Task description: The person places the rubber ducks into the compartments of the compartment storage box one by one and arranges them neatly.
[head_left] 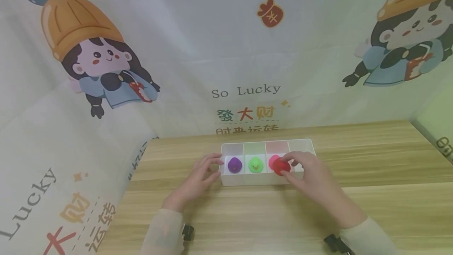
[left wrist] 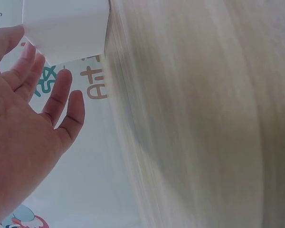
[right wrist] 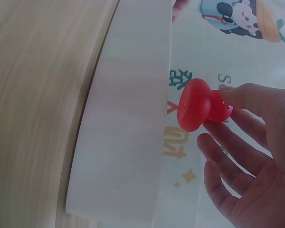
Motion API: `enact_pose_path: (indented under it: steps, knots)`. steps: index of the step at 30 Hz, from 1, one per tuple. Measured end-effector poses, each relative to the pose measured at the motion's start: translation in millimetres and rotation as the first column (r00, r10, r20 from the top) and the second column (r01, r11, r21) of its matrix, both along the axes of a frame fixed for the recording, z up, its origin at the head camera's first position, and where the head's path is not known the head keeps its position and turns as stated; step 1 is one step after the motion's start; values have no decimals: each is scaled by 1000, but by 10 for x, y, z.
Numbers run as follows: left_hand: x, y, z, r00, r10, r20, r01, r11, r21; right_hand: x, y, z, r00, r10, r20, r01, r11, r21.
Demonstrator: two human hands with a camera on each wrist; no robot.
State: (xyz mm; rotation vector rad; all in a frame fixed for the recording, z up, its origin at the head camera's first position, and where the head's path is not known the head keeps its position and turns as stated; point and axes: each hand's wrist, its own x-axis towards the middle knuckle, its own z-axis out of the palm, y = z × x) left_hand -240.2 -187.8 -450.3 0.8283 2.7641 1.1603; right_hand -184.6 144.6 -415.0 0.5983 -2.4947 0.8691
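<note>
A white divided box (head_left: 240,180) stands on the wooden table. In its compartments sit a purple rubber duck (head_left: 234,165), a green one (head_left: 256,165) and, partly hidden, a pink one (head_left: 273,160). My right hand (head_left: 311,170) pinches a red rubber duck (right wrist: 199,105) by the head between thumb and fingers, base outward, above the box's front wall. In the head view the red duck overlaps the pink one, and my hand partly covers the rightmost compartment. At the box's left end is my left hand (head_left: 203,174), fingers loosely bent, thumb at the box's edge.
The wooden table (head_left: 247,219) extends in front of the box and to both sides. A printed cloth (head_left: 184,50) with cartoon figures and lettering hangs behind the table and along its left side.
</note>
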Motion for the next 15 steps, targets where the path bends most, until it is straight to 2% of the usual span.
enact_pose_path:
  steps: [15]
  knots:
    - [7, 5, -11, 1000, 1, -3, -1, 1000, 3, -43, 236, 38, 997, -64, 51, 61, 997, 50]
